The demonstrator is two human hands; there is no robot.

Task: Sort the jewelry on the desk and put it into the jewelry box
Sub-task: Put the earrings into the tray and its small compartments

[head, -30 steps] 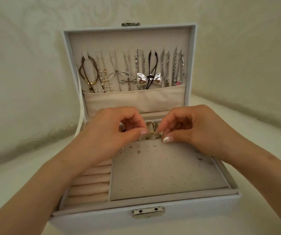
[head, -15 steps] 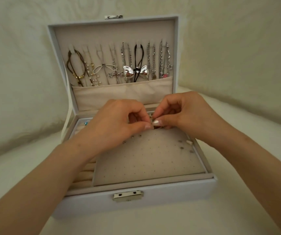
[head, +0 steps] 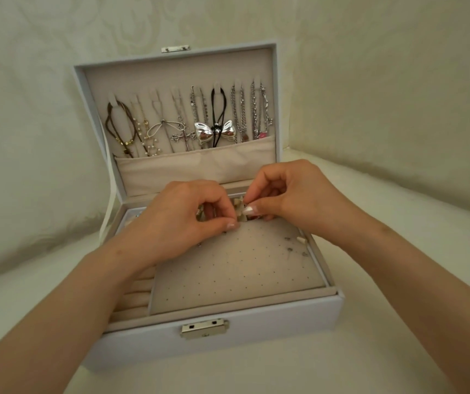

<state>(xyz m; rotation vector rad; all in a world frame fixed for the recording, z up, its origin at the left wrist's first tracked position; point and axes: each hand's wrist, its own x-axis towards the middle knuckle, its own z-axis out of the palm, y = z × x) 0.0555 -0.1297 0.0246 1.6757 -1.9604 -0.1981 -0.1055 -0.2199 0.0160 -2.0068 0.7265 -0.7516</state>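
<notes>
White box: the jewelry box [head: 270, 322] sat open on a pale cloth-covered desk [head: 398, 280], its lid [head: 177, 72] standing upright at the back and its metal latch [head: 204, 327] facing the camera.
Lid contents: necklaces [head: 188, 123] hung in a row from hooks, their lower ends tucked into a beige pocket [head: 196, 166]; a silver bow pendant [head: 213, 131] hung near the middle.
Tray: a beige perforated earring pad [head: 233, 268] filled most of the base, with a few small studs [head: 293, 245] stuck near its right edge; padded ring rolls [head: 134, 297] ran down the left side.
Left hand: the left hand [head: 179, 220] was curled over the far edge of the pad, thumb and fingers pinched together.
Right hand: the right hand [head: 287, 194] was likewise curled, its fingertips [head: 249, 209] meeting the left's.
Held item: a small piece of jewelry [head: 238, 207] sat between the two pinches at the back of the tray; it was too small and hidden to tell which hand actually held it.
</notes>
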